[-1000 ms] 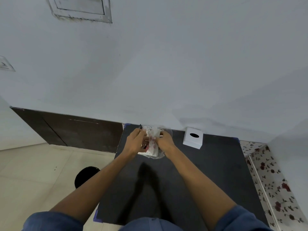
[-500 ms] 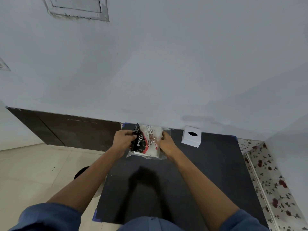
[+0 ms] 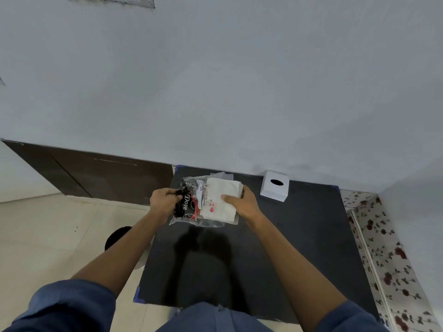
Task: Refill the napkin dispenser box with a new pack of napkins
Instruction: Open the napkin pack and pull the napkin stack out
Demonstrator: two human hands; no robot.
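Observation:
A clear plastic napkin pack (image 3: 191,204) with a black and red printed end is held above the black table (image 3: 299,248). My left hand (image 3: 163,203) grips the printed end of the wrapper. My right hand (image 3: 242,203) holds the white stack of napkins (image 3: 223,197), which sticks out of the wrapper on the right. The white napkin dispenser box (image 3: 275,189) stands at the table's back edge by the wall, right of my right hand, with a dark oval slot on top.
A grey wall rises right behind the table. A dark brown panel (image 3: 96,173) runs along the wall to the left. A black round bin (image 3: 117,237) sits on the tiled floor left of the table. A floral-patterned surface (image 3: 388,259) borders the table's right side.
My hands have drawn apart: the left pulled the wrapper leftward, the right slid the white napkin stack partly out to the right. The pack went from bunched between both hands to spread flat.

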